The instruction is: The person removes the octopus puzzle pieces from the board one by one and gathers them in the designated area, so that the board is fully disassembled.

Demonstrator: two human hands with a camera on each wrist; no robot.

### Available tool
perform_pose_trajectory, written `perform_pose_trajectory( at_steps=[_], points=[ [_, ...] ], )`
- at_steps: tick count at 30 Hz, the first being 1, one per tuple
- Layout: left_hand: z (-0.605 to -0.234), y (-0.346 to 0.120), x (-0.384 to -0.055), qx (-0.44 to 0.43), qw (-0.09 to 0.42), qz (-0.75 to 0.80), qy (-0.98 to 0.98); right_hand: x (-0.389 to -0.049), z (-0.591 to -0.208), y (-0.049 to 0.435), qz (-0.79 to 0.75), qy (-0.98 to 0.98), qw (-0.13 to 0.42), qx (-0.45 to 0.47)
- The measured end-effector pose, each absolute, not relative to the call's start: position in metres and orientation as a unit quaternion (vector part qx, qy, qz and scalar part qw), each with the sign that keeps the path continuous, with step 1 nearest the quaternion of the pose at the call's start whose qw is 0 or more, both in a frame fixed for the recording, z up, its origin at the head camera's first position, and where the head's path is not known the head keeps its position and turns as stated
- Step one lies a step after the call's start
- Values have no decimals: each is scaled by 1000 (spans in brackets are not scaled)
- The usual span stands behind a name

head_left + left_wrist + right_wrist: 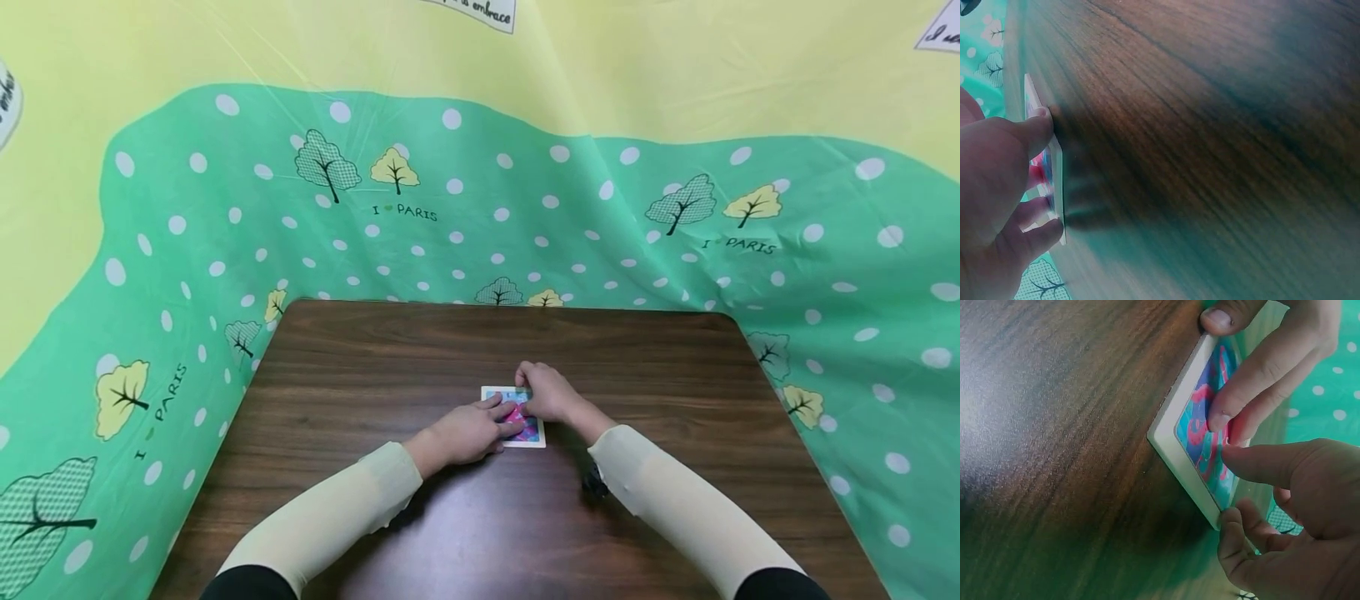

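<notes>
A small flat picture board with a white border and a pink, blue and purple print lies on the brown wooden table. Fingers of my left hand extend across its printed face from the left. In the right wrist view the left thumb is at the board's near edge. My right hand is at the far right part of the board. Its thumb lies on the print while the curled fingers are at the border. Both hands cover much of the picture.
The dark wood-grain table extends around the board on every side. Behind and beside it hangs a green and yellow cloth with white dots and printed trees. A small black object shows below the right sleeve cuff.
</notes>
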State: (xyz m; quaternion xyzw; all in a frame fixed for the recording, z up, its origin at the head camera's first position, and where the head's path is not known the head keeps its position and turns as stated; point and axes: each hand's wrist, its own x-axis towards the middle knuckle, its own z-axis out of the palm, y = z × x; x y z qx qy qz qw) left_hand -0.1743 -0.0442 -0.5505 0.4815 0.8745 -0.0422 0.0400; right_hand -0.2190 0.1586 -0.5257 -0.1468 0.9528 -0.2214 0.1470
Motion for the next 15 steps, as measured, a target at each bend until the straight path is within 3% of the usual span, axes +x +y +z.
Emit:
perform_pose_trajectory(
  at_steps=[15],
  points=[
    [-549,-45,-173,478,43,-52,876,-219,-520,161,-243,949,151,-131]
  ],
)
